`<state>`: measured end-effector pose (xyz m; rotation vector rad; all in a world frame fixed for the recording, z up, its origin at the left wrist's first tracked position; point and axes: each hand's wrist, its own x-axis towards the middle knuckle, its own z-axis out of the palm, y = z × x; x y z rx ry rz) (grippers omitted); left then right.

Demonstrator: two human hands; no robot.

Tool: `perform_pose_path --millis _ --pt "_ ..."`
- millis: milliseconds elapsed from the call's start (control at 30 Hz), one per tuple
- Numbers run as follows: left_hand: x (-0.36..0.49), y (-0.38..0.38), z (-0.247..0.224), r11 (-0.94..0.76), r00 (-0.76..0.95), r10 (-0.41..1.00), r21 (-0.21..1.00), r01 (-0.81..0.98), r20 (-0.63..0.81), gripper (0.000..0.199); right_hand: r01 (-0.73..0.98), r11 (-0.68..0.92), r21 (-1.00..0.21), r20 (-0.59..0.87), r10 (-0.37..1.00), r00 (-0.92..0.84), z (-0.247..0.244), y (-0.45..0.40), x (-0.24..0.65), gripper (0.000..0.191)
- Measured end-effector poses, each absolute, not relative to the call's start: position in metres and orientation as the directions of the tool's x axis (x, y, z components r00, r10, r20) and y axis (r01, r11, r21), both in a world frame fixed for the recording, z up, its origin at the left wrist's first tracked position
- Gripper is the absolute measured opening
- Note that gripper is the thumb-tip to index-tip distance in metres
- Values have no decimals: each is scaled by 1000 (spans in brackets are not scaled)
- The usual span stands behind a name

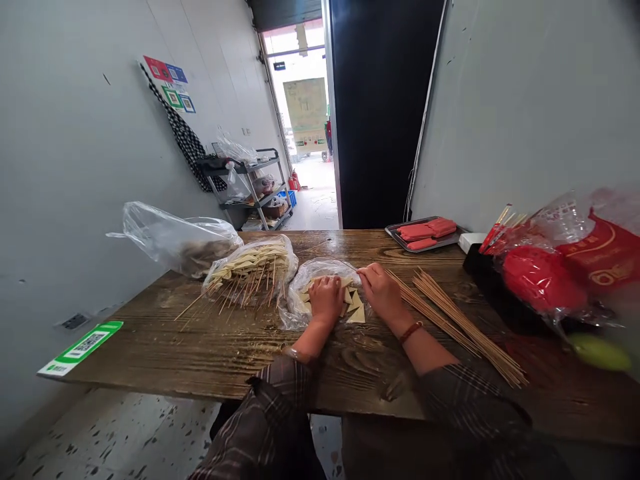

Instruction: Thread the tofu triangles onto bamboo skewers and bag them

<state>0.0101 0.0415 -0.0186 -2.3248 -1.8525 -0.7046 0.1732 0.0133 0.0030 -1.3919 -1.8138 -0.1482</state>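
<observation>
The left hand (326, 298) lies over the pale pieces (356, 308) in an open clear bag (290, 319) on the bench (190, 353). Its fingers curl down and their tips are buried, so I cannot tell whether that grip has hold of a piece. The right hand (383, 290), at about two o'clock from it, has thumb and fingers nearly together at the bag's edge; a thin dark line at the tips is too fine to name, so what this grip holds, if anything, I cannot tell.

Toward ten o'clock from the left hand, plastic half covers a skewered pile (260, 261); the cloudy sack (170, 233) behind it blurs its brown contents. At four o'clock from the right hand lie loose skewers (470, 330), their far ends partly behind the hand. At three o'clock, a red bag (610, 247) runs off the frame, its pale lettering crumpled and unreadable.

Near nine o'clock from the left hand, a green card (83, 350) bears a QR code and illegible small print. More codes fill the wall posters (170, 83) at ten to eleven o'clock.
</observation>
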Motion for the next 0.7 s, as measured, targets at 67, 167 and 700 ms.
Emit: perform_pose_path --millis 67,167,700 --pt "9 42 -20 -262 171 898 180 948 405 37 854 372 -365 661 749 -44 4 15 174 29" --pt "8 42 -21 -257 178 902 156 954 394 35 862 367 -350 673 738 -41 3 18 176 29" --pt "6 43 -22 -431 326 883 311 847 338 23 938 204 -279 681 731 44 -5 14 193 34"
